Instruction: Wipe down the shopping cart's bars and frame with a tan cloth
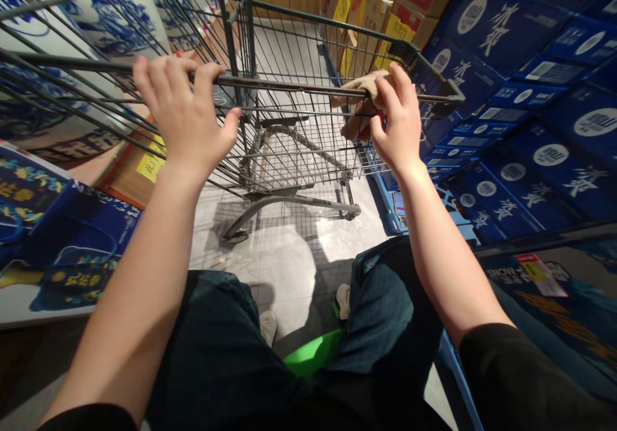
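1. Left hand [186, 106], 10 o'clock: spread, thumb out, resting over cart rail [289, 87].
2. Right hand [399, 119], 2 o'clock: holding brown cloth [359, 124] against rail.
3. Cart [250, 45], 12 o'clock.
4. Cardboard boxes [376, 18], 1 o'clock, beyond cart.

At the dark rail [299, 87] of a wire shopping cart [249, 39].
The left hand [186, 106] lays its fingers over the rail, thumb apart; the right hand [399, 123] grips a tan cloth [357, 124] against it, between blue-and-white jars [128, 17] and stacked blue cartons [511, 26].
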Available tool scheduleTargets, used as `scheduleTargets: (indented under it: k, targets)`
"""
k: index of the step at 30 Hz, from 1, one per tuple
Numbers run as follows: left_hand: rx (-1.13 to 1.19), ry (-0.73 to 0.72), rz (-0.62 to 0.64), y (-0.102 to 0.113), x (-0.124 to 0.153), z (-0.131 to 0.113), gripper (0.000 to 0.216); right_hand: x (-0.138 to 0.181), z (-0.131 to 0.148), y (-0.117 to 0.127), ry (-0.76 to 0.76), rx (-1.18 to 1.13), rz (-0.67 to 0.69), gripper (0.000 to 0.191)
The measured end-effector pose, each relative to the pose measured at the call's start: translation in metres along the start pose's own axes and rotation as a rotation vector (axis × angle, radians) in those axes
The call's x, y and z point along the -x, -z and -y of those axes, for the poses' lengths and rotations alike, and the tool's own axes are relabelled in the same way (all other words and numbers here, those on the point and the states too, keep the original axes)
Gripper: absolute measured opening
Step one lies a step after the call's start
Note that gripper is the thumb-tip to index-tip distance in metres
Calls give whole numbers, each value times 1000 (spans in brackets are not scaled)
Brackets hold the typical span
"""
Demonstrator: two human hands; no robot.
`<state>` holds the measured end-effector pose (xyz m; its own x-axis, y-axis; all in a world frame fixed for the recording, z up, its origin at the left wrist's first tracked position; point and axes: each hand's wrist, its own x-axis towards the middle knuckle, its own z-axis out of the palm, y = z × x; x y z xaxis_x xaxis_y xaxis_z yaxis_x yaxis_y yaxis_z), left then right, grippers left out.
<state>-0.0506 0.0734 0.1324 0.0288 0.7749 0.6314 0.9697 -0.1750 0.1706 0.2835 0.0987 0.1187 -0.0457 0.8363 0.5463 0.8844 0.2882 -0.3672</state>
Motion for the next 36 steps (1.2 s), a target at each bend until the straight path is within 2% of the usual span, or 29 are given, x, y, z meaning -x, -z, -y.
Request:
scheduleTargets:
  k: [6, 9, 12, 16, 19, 21, 26, 29, 31, 36]
  targets:
    - [-18, 16, 19, 2, -1, -2, 63, -12, -59, 14, -265, 33, -241, 52]
    - [11, 10, 2, 1, -1, -1, 62, -11, -68, 16, -320, -18, -285, 51]
    - [44, 2, -6, 0, 0, -1, 60, -7, -51, 9, -283, 15, -241, 54]
    - [55, 12, 1, 0, -1, 0, 60, -1, -12, -4, -90, 115, -153, 56]
    - [95, 14, 3, 1, -1, 0, 59, 1, 3, -7, 15, 124, -100, 55]
    - [99, 15, 8, 1, -1, 0, 60, -2, -2, -5, -5, 125, -121, 52]
    - [52, 3, 10, 1, 0, 0, 61, -12, -43, 3, -228, 105, -238, 49]
    - [60, 8, 11, 0, -1, 0, 60, -12, -48, 2, -246, 98, -271, 50]
    - [71, 9, 9, -1, -1, 0, 60, -8, -35, -2, -206, 108, -253, 52]
    - [105, 18, 5, 1, -1, -1, 59, 6, 15, -8, -18, 154, -105, 56]
